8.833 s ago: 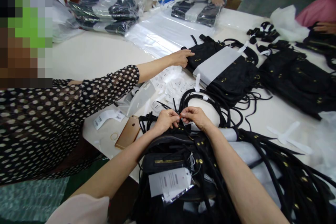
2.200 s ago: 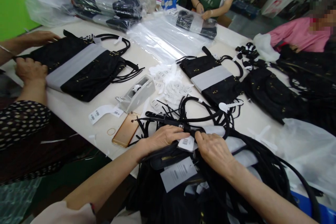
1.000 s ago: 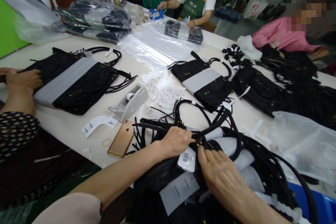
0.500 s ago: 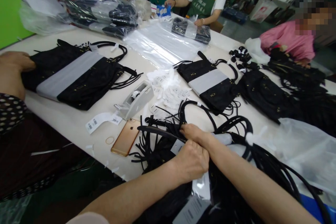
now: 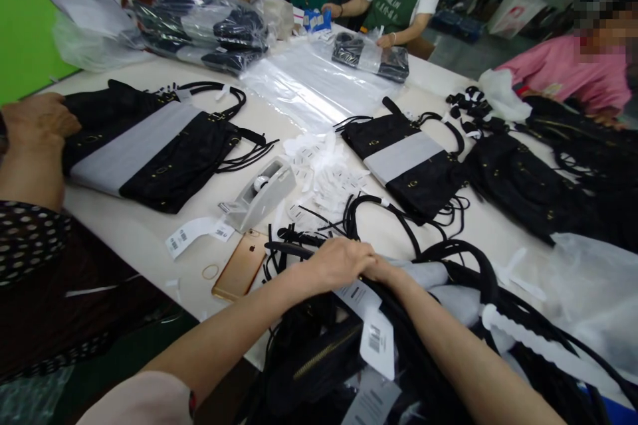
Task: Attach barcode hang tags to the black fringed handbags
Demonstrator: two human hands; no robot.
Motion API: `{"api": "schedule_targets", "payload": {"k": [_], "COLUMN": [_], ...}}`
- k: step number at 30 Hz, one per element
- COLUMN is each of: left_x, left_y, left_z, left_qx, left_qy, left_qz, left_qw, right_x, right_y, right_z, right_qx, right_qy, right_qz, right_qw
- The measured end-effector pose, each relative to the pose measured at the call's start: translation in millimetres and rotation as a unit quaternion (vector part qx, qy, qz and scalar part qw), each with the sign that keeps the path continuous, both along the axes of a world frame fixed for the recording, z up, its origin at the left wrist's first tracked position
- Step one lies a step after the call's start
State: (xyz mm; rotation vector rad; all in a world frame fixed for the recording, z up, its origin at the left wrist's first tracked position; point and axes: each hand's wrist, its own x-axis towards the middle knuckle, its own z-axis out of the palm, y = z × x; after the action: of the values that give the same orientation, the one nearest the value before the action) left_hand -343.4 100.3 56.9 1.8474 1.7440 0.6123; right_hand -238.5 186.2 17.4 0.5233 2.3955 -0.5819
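Note:
A black handbag (image 5: 323, 358) with a gold zip stands close in front of me. At its top edge my left hand (image 5: 339, 262) is closed, fingers bent down over the bag's rim and strap. My right hand (image 5: 381, 269) meets it there and grips the same rim, its fingers partly hidden behind the left. Below the hands hangs a white barcode tag (image 5: 377, 343), with a grey printed label (image 5: 371, 400) lower down. Black fringe cords and looped handles (image 5: 478, 265) surround the bag, and a wavy white strip (image 5: 538, 345) lies over the handles at right.
A tape dispenser (image 5: 262, 192), a gold phone (image 5: 240, 265) and a pile of white tags (image 5: 323, 172) lie ahead. Banded black bags lie left (image 5: 149, 146) and right (image 5: 406, 159). Another person's hand (image 5: 42, 123) rests at left; two people work across the table.
My left hand has risen from the hanging tag to the bag's top edge beside my right hand. The barcode tag and gold zip now show. The view has shifted slightly.

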Motion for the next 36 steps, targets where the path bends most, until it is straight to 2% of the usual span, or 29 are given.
{"api": "schedule_targets", "payload": {"k": [2,5,8,10,13,22,29,33,36], "left_x": [-28,-68,-91,-95,-91,-65,-61,-69,-86], "left_y": [13,36,59,74,95,152,169,175,178], "left_z": [-17.7,-51.5,-80.8,-93.0,-100.4,-112.1,-124.3,-123.3,-117.5], "left_qx": [-0.011,-0.073,-0.112,-0.126,-0.133,-0.104,-0.093,-0.129,-0.165], "left_qy": [-0.039,-0.039,-0.026,-0.019,-0.002,0.06,0.063,0.013,-0.049], "left_qz": [0.137,0.325,0.394,0.41,0.424,0.384,0.368,0.38,0.403], "left_qw": [0.99,0.942,0.912,0.903,0.896,0.915,0.923,0.916,0.899], "right_x": [-2,-6,-6,-6,-6,-6,-7,-7,-7], "right_y": [0,0,0,0,-1,-1,-2,-2,-1], "right_z": [-2.6,-5.7,-7.1,-7.5,-8.2,-11.8,-12.3,-14.4,-17.1], "right_qx": [-0.007,-0.035,-0.052,-0.059,-0.062,-0.052,-0.055,-0.054,-0.055], "right_qy": [-0.016,-0.049,-0.057,-0.054,-0.047,-0.02,-0.004,0.001,0.005], "right_qz": [-0.022,-0.07,-0.108,-0.121,-0.139,-0.144,-0.163,-0.15,-0.141], "right_qw": [1.0,0.996,0.991,0.989,0.987,0.988,0.985,0.987,0.988]}}
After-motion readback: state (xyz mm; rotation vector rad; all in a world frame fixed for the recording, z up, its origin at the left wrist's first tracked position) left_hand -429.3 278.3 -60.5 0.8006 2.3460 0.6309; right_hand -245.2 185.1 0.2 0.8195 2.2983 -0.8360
